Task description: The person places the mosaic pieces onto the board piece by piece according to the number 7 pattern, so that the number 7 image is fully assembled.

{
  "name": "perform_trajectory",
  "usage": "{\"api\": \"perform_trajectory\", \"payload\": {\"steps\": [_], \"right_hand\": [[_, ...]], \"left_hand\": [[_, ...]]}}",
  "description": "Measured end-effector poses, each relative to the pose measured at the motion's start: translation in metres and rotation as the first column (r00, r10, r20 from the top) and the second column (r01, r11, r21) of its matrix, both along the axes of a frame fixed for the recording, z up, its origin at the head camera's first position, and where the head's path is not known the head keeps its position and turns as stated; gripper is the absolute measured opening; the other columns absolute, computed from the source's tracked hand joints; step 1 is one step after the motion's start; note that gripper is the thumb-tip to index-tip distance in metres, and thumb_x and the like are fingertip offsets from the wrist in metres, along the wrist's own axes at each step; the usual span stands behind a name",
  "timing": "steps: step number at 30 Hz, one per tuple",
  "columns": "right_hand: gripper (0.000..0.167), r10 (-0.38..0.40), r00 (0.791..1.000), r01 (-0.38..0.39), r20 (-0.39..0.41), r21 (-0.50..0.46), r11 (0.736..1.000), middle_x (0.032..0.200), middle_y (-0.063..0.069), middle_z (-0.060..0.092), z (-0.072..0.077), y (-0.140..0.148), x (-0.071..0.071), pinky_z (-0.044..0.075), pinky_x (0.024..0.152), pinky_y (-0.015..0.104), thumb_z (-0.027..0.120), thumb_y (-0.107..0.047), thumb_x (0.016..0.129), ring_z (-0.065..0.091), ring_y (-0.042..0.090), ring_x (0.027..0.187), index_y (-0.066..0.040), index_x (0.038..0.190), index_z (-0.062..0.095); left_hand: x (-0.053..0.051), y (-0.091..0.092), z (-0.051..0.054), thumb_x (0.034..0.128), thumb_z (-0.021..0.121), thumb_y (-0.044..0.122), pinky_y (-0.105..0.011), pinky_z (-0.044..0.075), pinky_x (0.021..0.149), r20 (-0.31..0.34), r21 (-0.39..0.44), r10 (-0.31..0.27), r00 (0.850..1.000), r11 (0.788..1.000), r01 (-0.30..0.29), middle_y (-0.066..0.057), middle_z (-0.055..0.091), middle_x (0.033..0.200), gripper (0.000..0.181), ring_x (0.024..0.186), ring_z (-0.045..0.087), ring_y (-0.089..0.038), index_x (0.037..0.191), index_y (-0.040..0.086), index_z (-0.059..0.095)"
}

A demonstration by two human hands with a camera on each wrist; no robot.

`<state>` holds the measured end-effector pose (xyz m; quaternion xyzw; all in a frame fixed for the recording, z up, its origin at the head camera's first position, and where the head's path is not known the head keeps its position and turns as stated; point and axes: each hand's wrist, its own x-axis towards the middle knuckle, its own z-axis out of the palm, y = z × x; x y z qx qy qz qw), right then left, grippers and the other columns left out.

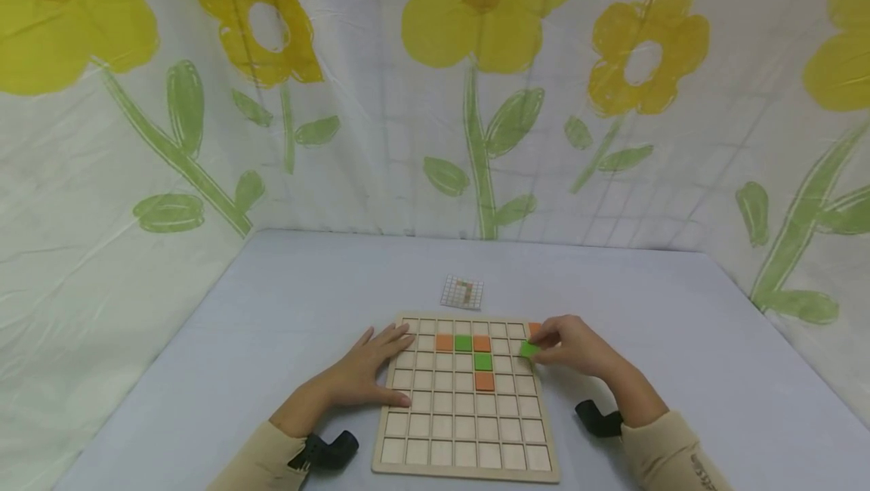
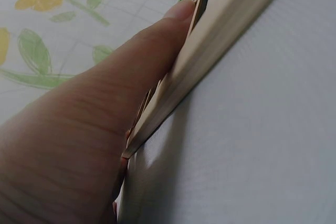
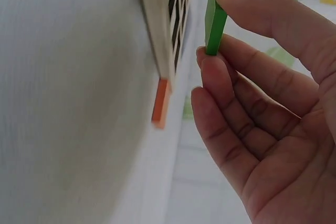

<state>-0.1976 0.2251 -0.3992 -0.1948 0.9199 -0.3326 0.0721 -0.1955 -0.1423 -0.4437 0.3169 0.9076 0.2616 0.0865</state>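
Note:
A wooden grid board [image 1: 465,470] lies on the table, with orange and green square tiles set in a few of its cells. Three orange tiles [image 1: 485,381] and two green tiles [image 1: 483,362] form a bent row near its upper middle. My left hand [image 1: 359,372] rests on the board's left edge, fingers spread and thumb on the rim. Between thumb and fingertips my right hand [image 1: 576,345] pinches a green tile [image 3: 216,18], held above the board's upper right side. A loose orange tile [image 3: 161,103] sits by the board's upper right corner, partly hidden in the head view.
A small card [image 1: 463,292] printed with a grid pattern lies beyond the board's far edge. Behind the table [image 1: 272,287] hangs a white curtain [image 1: 367,136] with yellow flowers. Black wrist straps [image 1: 600,419] show below the sleeves.

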Motion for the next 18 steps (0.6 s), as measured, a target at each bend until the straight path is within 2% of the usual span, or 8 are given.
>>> {"api": "perform_trajectory", "payload": {"steps": [8, 18], "right_hand": [[0.023, 0.111, 0.994, -0.111, 0.004, 0.0, 0.994, 0.093, 0.0, 0.066, 0.005, -0.02, 0.01, 0.053, 0.07, 0.02, 0.076, -0.018, 0.077, 0.06, 0.009, 0.082, -0.006, 0.095, 0.071], [0.019, 0.181, 0.983, -0.18, 0.039, -0.033, 0.983, 0.093, 0.0, 0.067, 0.008, -0.038, 0.021, 0.054, 0.072, 0.022, 0.076, -0.019, 0.077, 0.062, 0.009, 0.083, -0.009, 0.092, 0.071]], "left_hand": [[0.001, 0.0, 0.001, 0.0688, 0.068, 0.063, -0.054, 0.0, 0.118, -0.004, -0.006, 0.004, 1.0, 1.0, -0.004, -0.009, 0.021, 0.156, 0.099, 0.145, 0.013, -0.031, 0.146, 0.012, 0.032], [0.0, -0.001, -0.001, 0.0696, 0.068, 0.063, -0.055, 0.0, 0.118, -0.002, -0.004, -0.007, 1.0, 1.0, 0.007, -0.009, 0.021, 0.156, 0.098, 0.145, 0.013, -0.03, 0.146, 0.013, 0.032]]}}
